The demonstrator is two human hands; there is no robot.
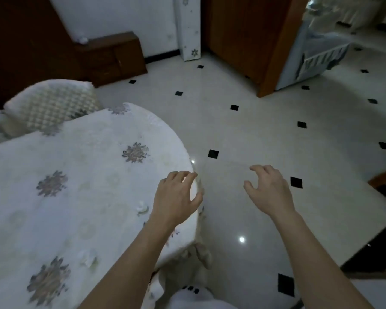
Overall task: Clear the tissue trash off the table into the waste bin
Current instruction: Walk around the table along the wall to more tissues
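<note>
Nearest, forearms (125,264): both are bare and reach forward from the bottom of the view, the left over the table and the right over the floor.
Near tissue wad (88,257): small, white and crumpled, it lies on the worktop just left of the left forearm.
Far tissue wad (142,208): a second crumpled white piece lies on the worktop, just beside the left wrist on its left side.
Left hand (178,195): it is palm down above the right edge of the worktop; its fingers (183,175) are spread wide, loosely bent, and hold nothing. Whether they touch the cloth cannot be told.
Right hand (270,190): it is palm down over the floor, well apart from both wads; its fingers (261,169) are spread, curled like a claw, and hold nothing.
Worktop (165,139): it has a rounded edge and is covered by a white tablecloth (54,208) with grey flower motifs.
Floor (254,134): glossy pale tiles with small black diamond insets and bright light glints.
Chair cushion (51,103): quilted and pale, it shows just beyond the far side of the worktop.
Cabinet (112,56): low, of dark wood, it stands against the white wall.
Door (254,41): brown wood, standing to the right of a white flower-patterned panel (189,27).
</note>
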